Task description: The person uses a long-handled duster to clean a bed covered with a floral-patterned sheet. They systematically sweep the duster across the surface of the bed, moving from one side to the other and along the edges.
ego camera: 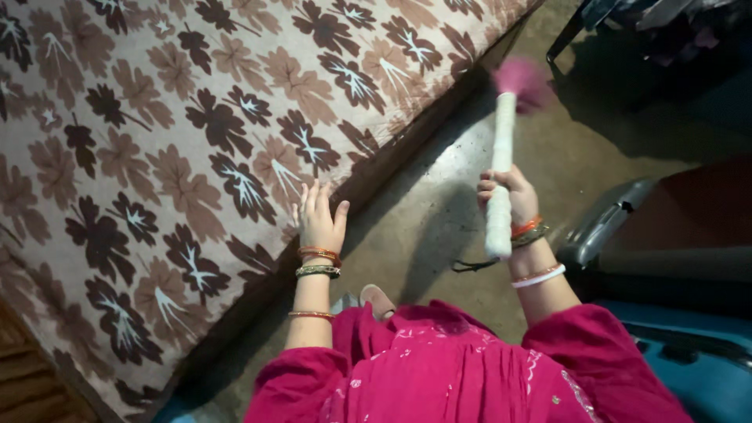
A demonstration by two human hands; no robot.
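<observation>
Duster [501, 157], one, gripped by right hand [505, 196]; left hand [319, 219] spread, seemingly touching mattress [157, 157].

Head view, steeply downward (close)

One duster [501, 157] (pink-tufted, white handle), one leaf-patterned bed [157, 141], two hands [319, 223], several bangles [317, 262].
</observation>
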